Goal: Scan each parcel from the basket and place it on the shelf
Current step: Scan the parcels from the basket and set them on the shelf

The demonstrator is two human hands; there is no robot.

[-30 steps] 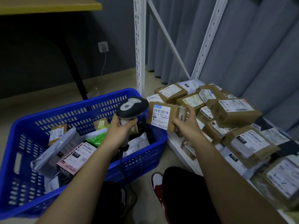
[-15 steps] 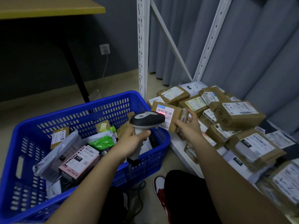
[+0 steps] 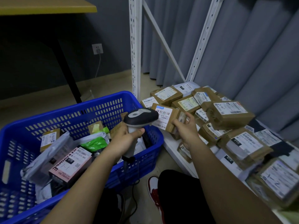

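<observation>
The blue basket (image 3: 77, 113) stood on the floor and held a pink box (image 3: 71, 162), a green pouch (image 3: 95, 143), grey mailers and small brown cartons. The low white shelf (image 3: 173, 143) to its right was heaped with labelled brown parcels. The left hand (image 3: 127, 139) was curled round the handle of the barcode scanner (image 3: 139, 117), whose head almost touched the label of the held parcel (image 3: 166, 118). The right hand (image 3: 186, 130) pinched that parcel's right end, above the gap between basket rim and shelf edge. A strip of bare floor (image 3: 163, 160) lay between the two.
</observation>
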